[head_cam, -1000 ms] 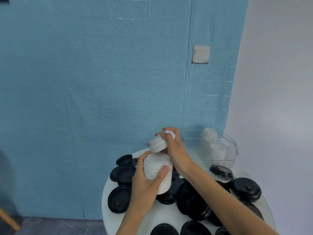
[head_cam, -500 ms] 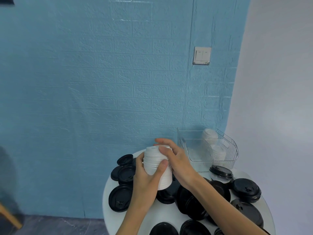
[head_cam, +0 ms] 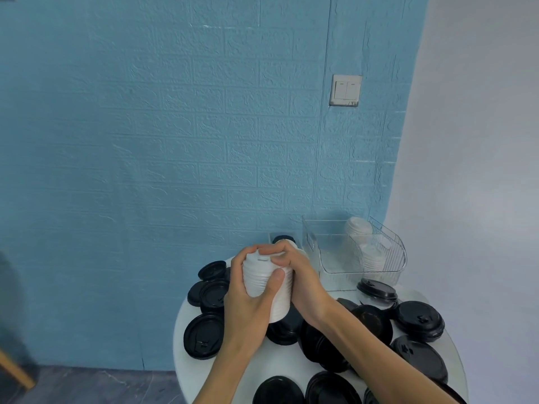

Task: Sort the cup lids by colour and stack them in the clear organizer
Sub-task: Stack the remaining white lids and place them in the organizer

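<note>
A stack of white lids (head_cam: 267, 282) is held above the round white table (head_cam: 186, 371). My left hand (head_cam: 248, 310) grips the stack from the left, thumb across its front. My right hand (head_cam: 297, 275) wraps over its top and right side, fingers curled on the topmost lid. The clear organizer (head_cam: 335, 258) stands at the table's back right. Inside it, two stacks of white lids (head_cam: 369, 249) stand near its right wall. Several black lids (head_cam: 204, 335) lie scattered over the table around and under my arms.
A blue brick-pattern wall rises right behind the table, with a light switch (head_cam: 345, 90) on it. A white wall stands to the right. A wooden leg (head_cam: 14, 371) shows at the far left on the grey floor.
My right hand brought a few white lids down onto the stack in my left hand and now presses on top. Both hands and the stack shifted slightly left and up in view.
</note>
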Motion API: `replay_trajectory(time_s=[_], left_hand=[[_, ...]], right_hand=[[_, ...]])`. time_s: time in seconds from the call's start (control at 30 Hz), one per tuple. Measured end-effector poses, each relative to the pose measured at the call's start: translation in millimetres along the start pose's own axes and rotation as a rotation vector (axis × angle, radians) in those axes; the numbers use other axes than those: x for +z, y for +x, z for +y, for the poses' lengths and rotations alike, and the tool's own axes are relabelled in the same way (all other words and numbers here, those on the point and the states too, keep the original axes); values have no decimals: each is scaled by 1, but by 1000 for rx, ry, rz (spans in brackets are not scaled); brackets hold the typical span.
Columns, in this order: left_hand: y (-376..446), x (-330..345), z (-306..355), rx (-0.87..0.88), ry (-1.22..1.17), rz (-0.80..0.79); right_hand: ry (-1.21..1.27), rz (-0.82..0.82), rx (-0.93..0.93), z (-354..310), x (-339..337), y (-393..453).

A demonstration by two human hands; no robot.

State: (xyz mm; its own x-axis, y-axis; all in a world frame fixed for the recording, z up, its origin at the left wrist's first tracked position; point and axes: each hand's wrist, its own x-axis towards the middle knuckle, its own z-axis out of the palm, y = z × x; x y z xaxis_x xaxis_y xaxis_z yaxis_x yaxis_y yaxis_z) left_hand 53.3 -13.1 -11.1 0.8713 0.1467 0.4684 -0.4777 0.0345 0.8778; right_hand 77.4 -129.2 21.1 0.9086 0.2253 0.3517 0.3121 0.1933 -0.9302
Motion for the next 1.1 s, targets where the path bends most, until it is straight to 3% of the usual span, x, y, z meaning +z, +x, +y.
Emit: replay_trajectory(time_s=[0.17,0.27,0.4,0.57,0.93,1.1], left_hand=[[8,-11,0,0,36,-12],[13,-21,-3,-19,29,-9],[10,-34,-17,-53,25,35],[8,-38,-25,-76,1,64],[12,-43,-34,-84,2,63],[12,-39,-35,-75,-10,55]], right_hand=[[-105,-65,103,-8,-13,12],[-203,46,134,-11,-40,36],[-583,93,186,-7,-74,67],[-1004,-53,302,28,-88,88],[-1267,-435,491,78,-83,103],[-1461,-531,508,79,-79,109]])
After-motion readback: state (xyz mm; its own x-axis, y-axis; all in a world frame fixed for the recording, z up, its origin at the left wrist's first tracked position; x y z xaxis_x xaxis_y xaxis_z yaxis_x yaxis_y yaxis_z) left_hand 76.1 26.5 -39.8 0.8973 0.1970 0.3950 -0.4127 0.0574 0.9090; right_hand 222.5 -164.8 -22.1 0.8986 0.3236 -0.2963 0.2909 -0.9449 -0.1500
